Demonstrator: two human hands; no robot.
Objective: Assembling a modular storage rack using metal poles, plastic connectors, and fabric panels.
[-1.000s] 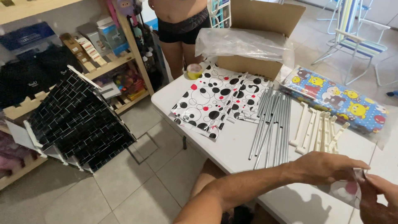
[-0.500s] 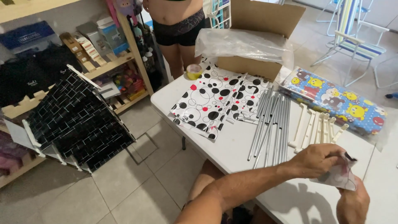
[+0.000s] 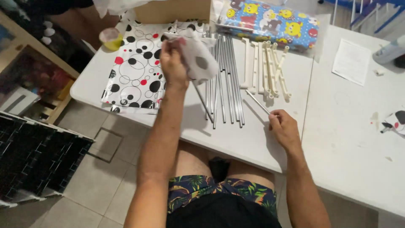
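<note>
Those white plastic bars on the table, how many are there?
About 5 white plastic bars, side by side right of the metal rods, below the colourful package. They overlap, so some may be hidden.

Metal rods (image 3: 225, 80) smooth, shiny silver; single thin rod (image 3: 258, 102) at right hand (image 3: 284, 131) same metal. White connectors (image 3: 266, 69) matt plastic; spotted sheet (image 3: 139, 69) and the piece (image 3: 196, 57) in left hand (image 3: 174, 63) glossy, thin fabric-like film. Table (image 3: 337, 139) smooth matt white, cardboard box (image 3: 173, 10) dull brown, paper sheet (image 3: 351, 61) matt.
</note>
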